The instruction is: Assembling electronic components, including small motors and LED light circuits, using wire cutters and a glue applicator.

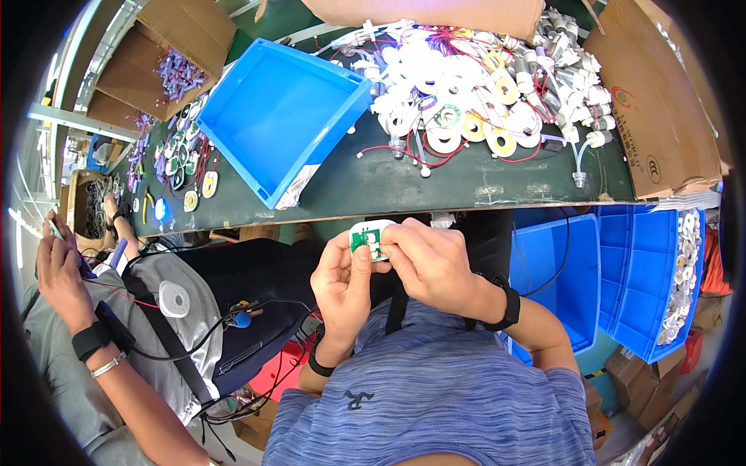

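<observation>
Two hands pinch one small white part with a green board (367, 236), left hand (342, 279) and right hand (430, 260), just off the table's (373, 186) near edge; grip edges only, thumbs steady.

We see brown cardboard boxes ringing the dark table: one large carton (660, 101) at the right end with red and black printed marks on its side, another (435, 14) along the far edge, and two open ones (167, 46) at the far left, one holding small purple parts. A further open brown box (87, 203) sits at the left end.
</observation>
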Available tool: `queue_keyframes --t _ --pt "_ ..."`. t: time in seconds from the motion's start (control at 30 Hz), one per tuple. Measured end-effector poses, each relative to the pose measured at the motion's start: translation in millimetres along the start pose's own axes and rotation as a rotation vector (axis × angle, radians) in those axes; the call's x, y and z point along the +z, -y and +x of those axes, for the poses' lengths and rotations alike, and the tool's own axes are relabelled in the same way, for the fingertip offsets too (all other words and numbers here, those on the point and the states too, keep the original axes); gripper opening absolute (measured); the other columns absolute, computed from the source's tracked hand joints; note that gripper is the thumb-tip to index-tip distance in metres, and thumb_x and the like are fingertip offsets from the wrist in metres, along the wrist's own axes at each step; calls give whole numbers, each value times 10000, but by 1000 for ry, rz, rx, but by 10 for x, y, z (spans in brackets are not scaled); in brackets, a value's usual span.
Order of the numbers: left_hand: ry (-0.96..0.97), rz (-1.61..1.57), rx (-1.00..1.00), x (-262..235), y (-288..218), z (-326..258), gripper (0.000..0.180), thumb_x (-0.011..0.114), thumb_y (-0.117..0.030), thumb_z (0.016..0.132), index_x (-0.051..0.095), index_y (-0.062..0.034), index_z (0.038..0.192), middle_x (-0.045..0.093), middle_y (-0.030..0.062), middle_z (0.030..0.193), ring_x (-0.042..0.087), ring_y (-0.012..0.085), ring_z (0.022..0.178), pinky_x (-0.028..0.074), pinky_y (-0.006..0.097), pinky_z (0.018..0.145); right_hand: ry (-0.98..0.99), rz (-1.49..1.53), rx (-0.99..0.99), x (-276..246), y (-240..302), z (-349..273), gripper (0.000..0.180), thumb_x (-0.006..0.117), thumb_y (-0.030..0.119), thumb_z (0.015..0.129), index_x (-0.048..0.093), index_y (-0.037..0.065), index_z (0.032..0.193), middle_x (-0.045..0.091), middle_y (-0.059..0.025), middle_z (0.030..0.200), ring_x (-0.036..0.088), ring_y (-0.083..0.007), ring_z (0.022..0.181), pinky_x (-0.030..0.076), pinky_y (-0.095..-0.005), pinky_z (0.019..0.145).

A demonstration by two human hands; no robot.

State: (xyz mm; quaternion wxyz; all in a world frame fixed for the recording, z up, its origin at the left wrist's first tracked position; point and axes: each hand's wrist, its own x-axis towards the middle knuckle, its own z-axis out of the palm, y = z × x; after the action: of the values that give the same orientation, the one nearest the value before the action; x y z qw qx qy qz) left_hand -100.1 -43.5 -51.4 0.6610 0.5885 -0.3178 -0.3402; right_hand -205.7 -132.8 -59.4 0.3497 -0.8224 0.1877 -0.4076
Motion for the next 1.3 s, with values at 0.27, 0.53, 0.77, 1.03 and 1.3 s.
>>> queue_keyframes --t 0.27,0.53,0.77,1.03,1.3 --pt "-49 70 106 52 6 -44 243 507 -29 888 527 90 1099 625 100 954 598 106 801 508 225 671 -63 -56 -109 3 52 13 160 608 -28 709 536 -23 852 542 -117 677 559 -237 512 428 -323 439" --pt "59 -157 -9 114 3 198 235 513 -76 891 523 83 1064 633 117 893 623 138 718 520 237 638 -49 -92 -102 -331 -21 205 146 669 50 700 576 33 811 543 -81 660 561 -229 565 423 -328 502" --pt "216 -248 -201 146 94 231 225 476 -28 894 503 96 1080 627 168 928 639 198 786 550 283 666 -238 -272 201 -1037 -1042 1017 69 565 55 773 586 -6 801 597 -136 754 598 -260 686 469 -328 615" --pt "314 -246 -313 175 129 208 222 478 -40 894 512 91 1070 632 159 916 635 185 774 540 281 666 113 -867 293 -1166 -1866 1667 191 656 233 720 646 49 769 624 -149 754 596 -322 695 463 -415 627" --pt "402 -266 -312 137 191 275 225 475 -42 897 507 91 1076 625 161 947 631 185 805 538 281 683 2 -168 567 -1565 -1463 1892 193 595 198 841 590 15 781 547 -3 578 505 -63 527 377 -224 465"
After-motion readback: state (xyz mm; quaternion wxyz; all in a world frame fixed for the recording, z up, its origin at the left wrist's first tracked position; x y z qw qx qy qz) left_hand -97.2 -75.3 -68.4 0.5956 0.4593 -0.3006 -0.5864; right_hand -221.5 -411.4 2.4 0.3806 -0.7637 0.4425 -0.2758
